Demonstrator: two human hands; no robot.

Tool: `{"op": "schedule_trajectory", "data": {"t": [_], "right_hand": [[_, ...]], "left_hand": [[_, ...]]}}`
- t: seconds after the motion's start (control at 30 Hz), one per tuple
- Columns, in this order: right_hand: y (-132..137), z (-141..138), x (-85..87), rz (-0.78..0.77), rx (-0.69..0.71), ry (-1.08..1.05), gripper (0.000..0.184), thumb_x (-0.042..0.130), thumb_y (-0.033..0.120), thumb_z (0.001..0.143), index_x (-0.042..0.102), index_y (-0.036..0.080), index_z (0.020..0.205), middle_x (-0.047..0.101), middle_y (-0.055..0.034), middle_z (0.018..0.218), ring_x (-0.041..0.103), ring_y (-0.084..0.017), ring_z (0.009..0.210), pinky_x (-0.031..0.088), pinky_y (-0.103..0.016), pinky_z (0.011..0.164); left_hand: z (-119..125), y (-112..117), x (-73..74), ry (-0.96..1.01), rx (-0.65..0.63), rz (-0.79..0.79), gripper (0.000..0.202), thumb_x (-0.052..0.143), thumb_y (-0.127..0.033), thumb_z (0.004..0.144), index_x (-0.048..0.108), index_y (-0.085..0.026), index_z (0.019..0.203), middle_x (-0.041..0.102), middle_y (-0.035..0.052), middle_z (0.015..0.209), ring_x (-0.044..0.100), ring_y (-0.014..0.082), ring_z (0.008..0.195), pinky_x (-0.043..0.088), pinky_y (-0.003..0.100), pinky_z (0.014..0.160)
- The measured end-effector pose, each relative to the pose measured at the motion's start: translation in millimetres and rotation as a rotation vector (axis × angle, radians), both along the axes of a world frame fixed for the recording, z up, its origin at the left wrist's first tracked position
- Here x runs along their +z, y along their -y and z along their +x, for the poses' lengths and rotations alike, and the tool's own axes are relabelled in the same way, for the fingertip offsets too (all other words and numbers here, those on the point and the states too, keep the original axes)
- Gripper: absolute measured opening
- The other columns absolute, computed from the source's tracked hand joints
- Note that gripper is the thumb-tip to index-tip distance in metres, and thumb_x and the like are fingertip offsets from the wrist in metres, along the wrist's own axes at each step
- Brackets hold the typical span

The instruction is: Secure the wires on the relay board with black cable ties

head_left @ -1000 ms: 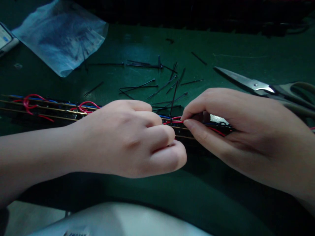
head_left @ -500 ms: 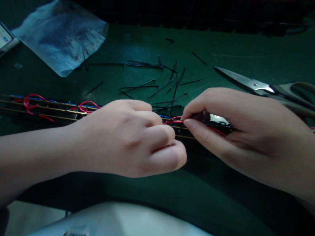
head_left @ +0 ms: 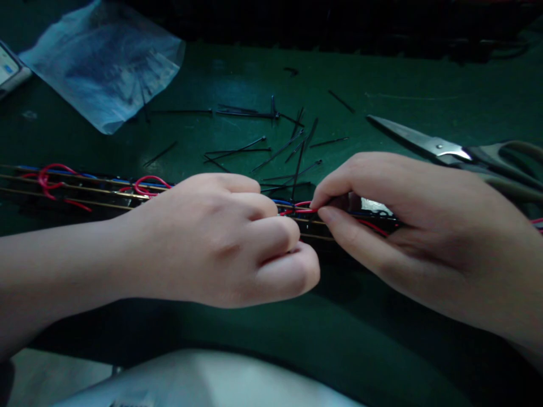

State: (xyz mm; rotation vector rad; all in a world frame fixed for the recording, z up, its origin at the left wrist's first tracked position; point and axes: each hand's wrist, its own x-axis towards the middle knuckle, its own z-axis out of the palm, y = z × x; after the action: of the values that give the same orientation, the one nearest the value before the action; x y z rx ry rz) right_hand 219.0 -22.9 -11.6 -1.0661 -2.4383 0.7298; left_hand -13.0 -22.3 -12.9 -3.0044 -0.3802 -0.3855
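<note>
A long dark strip (head_left: 97, 192) with gold rails and red and blue wires (head_left: 146, 182) lies across the green table from left to right. My left hand (head_left: 220, 240) is curled into a fist over the middle of the strip. Just to its right, my right hand (head_left: 407, 226) pinches the red wire (head_left: 299, 208) between thumb and forefinger. A thin black cable tie (head_left: 299, 167) stands up from the strip between the two hands.
Several loose black cable ties (head_left: 254, 147) are scattered on the green mat (head_left: 237, 79) behind the hands. Scissors (head_left: 441, 148) lie at the right. A clear plastic bag (head_left: 106, 62) and a phone (head_left: 8, 68) lie at the far left.
</note>
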Motion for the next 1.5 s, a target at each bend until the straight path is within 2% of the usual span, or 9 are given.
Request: {"op": "schedule_trajectory", "data": {"t": [0.83,1.27,1.5], "right_hand": [[0.5,0.5,0.8,0.015,0.010,0.004,0.009,0.054,0.017,0.093,0.063,0.017,0.090,0.061,-0.0012,0.080,0.056,-0.011,0.069,0.042,-0.028,0.059],[0.5,1.1,0.2,-0.003,-0.006,0.007,0.008,0.054,0.016,0.090,0.062,0.019,0.090,0.064,-0.0014,0.081,0.058,-0.014,0.068,0.043,-0.031,0.059],[0.5,4.4,-1.4,-0.005,0.009,0.025,0.007,0.055,0.021,0.091,0.062,0.021,0.092,0.062,-0.0001,0.079,0.056,-0.014,0.067,0.041,-0.033,0.060]], "left_hand": [[0.1,-0.2,-0.8,0.024,-0.006,0.003,0.031,0.041,-0.012,0.100,0.069,-0.024,0.094,0.060,-0.0030,0.068,0.053,0.0147,0.062,0.042,0.031,0.059],[1.3,-0.3,-1.5,0.020,-0.003,-0.006,0.034,0.039,-0.011,0.101,0.069,-0.024,0.094,0.061,-0.0027,0.068,0.053,0.0149,0.061,0.043,0.031,0.058],[4.7,-1.1,2.5,0.037,0.020,-0.010,0.031,0.048,-0.013,0.098,0.072,-0.026,0.083,0.056,-0.0044,0.060,0.050,0.0135,0.054,0.041,0.030,0.051]]}}
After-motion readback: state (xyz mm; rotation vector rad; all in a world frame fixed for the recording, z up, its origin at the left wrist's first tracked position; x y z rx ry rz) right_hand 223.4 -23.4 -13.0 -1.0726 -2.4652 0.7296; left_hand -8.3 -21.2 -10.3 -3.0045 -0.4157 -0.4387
